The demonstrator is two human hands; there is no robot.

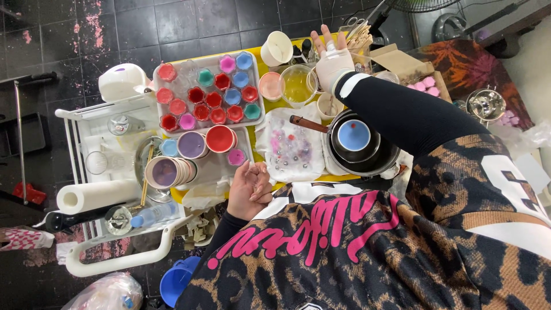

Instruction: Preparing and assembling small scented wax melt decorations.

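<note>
We see the right hand (333, 57) stretched out flat, fingers spread, over the far side of the desk (265, 60), holding nothing. It hovers just beside a clear cup (297, 85) of yellow liquid and near a bundle of sticks (360, 35). Below its sleeve sits a dark pot (367, 150) with a blue funnel (353, 135) inside. The left hand (249, 189) rests at the near desk edge, fingers curled loosely, gripping nothing we can make out. Beside it lies a white cloth (290, 143) dotted with small beads. Further left, a tray (209, 92) of red, pink and blue moulds; beyond, a paper roll (94, 196) on a white cart
</note>
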